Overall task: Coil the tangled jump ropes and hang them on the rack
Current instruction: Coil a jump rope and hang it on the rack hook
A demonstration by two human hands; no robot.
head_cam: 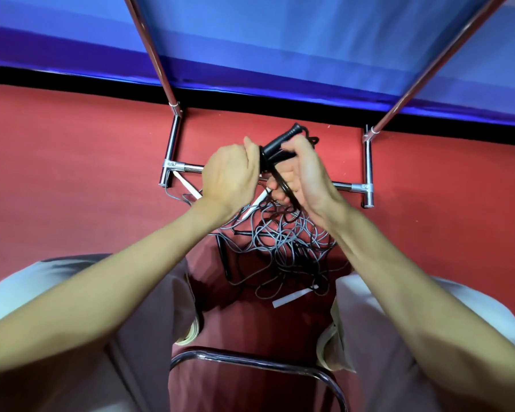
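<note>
- Red floor [72, 173] carries the tangled grey and black jump ropes [283, 242], limp and snag-prone.
- Your left hand [232, 176] and right hand [304, 171] grip one black ribbed handle [280, 144]; hold there, it's stiff.

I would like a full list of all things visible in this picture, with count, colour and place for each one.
black ribbed jump-rope handle: one, black, held up between both hands
tangled grey and black cords: one pile, on the red floor between the knees
white flat handles: at least two, in and beside the pile
chrome tube rack: one, silver, ahead on the floor
blue panel: one, behind the rack
chrome chair edge: one, bottom centre
left hand: grips the cord beside the handle
right hand: grips the handle
</note>
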